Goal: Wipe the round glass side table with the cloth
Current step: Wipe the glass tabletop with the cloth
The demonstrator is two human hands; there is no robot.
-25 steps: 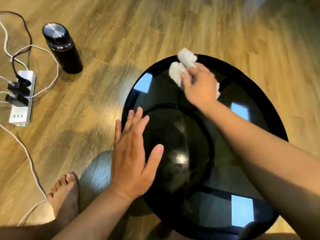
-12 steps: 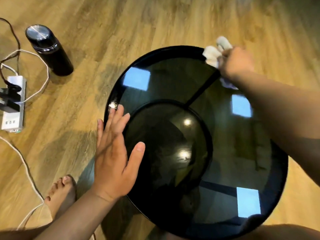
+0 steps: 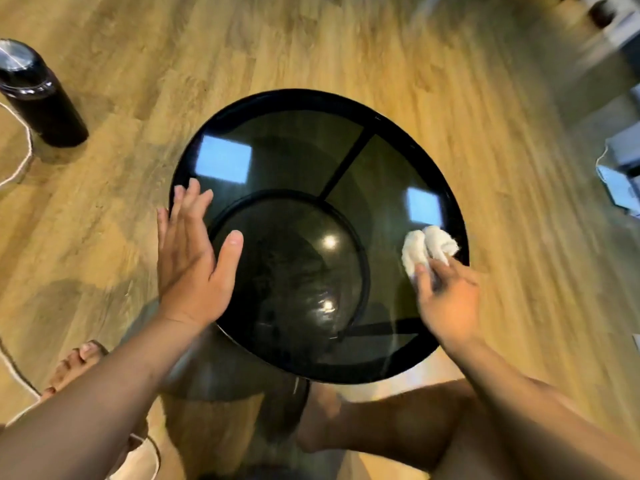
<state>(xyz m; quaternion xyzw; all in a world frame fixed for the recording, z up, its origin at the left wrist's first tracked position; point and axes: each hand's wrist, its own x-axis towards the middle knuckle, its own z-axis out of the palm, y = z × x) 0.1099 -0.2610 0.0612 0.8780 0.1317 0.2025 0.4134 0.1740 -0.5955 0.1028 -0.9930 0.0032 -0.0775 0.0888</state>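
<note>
The round glass side table (image 3: 298, 140) with a black rim fills the middle of the head view. My right hand (image 3: 446, 299) holds a crumpled white cloth (image 3: 427, 249) against the glass near the table's right edge. My left hand (image 3: 192, 254) lies flat on the glass at the left edge, with straight fingers spread. Through the glass I see a lower round shelf and black frame bars.
A black bottle (image 3: 38, 95) with a silver lid stands on the wooden floor at the far left, beside a white cable (image 3: 20, 164). My bare feet (image 3: 74, 362) are below the table. Blurred white objects (image 3: 620, 174) sit at the right edge.
My right hand has swept the cloth clockwise, from the table's far edge round to its right edge. My left hand has stayed flat at the left edge.
</note>
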